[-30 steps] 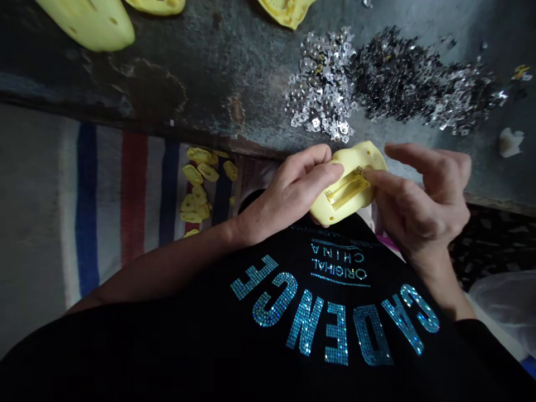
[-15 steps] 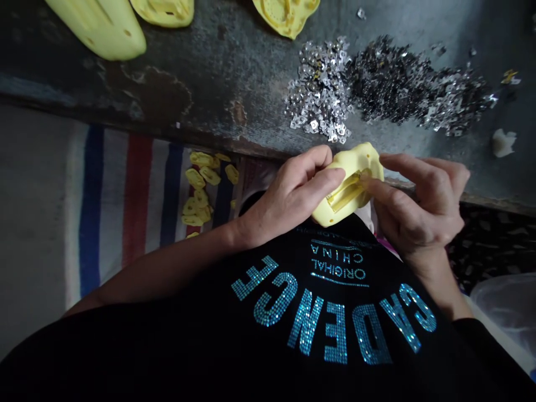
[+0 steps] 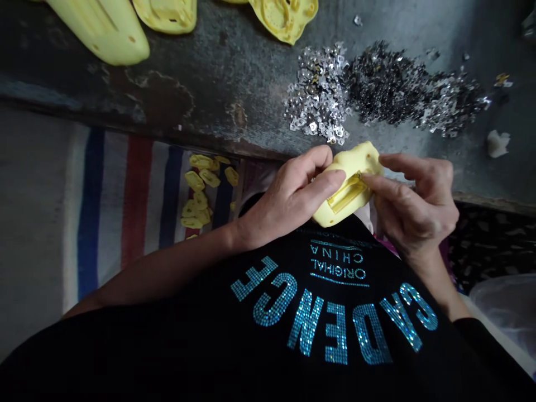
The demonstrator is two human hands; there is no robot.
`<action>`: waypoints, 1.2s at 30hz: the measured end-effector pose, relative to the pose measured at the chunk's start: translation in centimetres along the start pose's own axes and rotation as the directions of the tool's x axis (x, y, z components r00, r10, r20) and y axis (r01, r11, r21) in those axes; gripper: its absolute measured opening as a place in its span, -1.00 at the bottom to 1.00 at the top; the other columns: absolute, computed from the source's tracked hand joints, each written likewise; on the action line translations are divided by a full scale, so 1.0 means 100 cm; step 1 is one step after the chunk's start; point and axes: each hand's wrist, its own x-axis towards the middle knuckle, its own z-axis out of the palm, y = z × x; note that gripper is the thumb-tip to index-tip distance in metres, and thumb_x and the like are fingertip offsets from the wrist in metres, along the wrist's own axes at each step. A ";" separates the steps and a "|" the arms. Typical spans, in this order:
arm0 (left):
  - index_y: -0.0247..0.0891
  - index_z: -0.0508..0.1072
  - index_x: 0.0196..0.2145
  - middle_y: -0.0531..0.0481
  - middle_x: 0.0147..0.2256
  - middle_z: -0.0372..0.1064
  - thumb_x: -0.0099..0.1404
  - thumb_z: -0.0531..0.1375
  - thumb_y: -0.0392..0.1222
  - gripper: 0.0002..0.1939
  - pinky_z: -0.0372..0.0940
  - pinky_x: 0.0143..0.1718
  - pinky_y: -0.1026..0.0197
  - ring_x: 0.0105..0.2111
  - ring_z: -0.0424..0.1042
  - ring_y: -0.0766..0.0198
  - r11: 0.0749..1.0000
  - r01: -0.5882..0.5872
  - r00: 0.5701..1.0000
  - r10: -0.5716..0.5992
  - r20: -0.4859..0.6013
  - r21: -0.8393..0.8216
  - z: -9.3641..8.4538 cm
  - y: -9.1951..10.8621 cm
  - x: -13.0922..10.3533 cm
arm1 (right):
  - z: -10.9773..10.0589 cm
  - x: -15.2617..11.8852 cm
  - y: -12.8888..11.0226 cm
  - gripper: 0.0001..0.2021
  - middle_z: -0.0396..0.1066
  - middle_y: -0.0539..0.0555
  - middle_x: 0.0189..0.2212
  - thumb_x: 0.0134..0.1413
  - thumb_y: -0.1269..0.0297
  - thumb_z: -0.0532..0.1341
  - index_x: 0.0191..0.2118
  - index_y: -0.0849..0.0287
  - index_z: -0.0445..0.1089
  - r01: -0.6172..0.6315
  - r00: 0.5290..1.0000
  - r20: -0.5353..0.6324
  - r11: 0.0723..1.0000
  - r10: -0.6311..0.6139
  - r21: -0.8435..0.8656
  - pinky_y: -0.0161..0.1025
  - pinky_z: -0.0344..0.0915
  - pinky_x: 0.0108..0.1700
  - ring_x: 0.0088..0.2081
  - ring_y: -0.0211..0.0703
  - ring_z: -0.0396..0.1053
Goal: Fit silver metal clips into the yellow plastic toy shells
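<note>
my left hand is closed around one side of a yellow plastic housing, thumb laid flat on its face and fingers curled by its upper edge. the housing is in front of my black shirt, just off the near edge of the metal worktable, tilted, its recessed slot facing me. my right hand has its thumb tip at the slot's far right end, the index finger slightly parted from it at the housing's corner; whether a small part is under that thumb i cannot tell. just beyond, on the table, lie a heap of bright metal clips and a darker metal heap, touching. larger yellow shells lie farther left. below the table edge, small yellow pieces rest on a striped sheet.
</note>
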 end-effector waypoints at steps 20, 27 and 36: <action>-0.11 0.19 -0.31 0.14 -0.43 0.10 0.54 0.21 -0.21 -0.72 0.07 -0.46 0.16 -0.45 0.12 0.32 0.931 -0.191 0.979 0.205 -0.013 0.311 0.004 -0.003 0.000 | 0.000 0.031 0.010 -0.42 0.61 0.08 0.27 0.24 -0.20 0.55 0.30 -0.24 0.56 -0.427 0.897 0.326 0.777 0.299 0.462 0.19 0.67 0.11 0.21 0.24 0.59; -0.08 0.15 -0.33 0.13 -0.46 0.19 0.46 0.18 -0.23 -0.75 0.15 -0.38 0.10 -0.45 0.27 0.28 0.788 -0.332 0.932 0.359 0.052 0.519 0.010 -0.001 0.006 | 0.005 0.029 0.011 -0.43 0.56 0.08 0.25 0.25 -0.10 0.55 0.30 -0.21 0.50 -0.399 0.912 0.311 0.762 0.269 0.510 0.08 0.64 0.05 0.15 0.15 0.57; -0.14 0.31 -0.19 0.00 -0.22 0.46 0.42 0.37 -0.14 -0.73 0.39 -0.29 0.10 -0.27 0.49 0.19 0.732 -0.461 0.888 0.381 0.259 0.502 0.011 0.000 0.001 | 0.016 0.006 0.020 -0.44 0.52 0.14 0.20 0.31 -0.19 0.43 0.34 -0.32 0.39 -0.272 0.962 0.126 0.839 0.241 0.471 0.21 0.62 0.12 0.18 0.26 0.55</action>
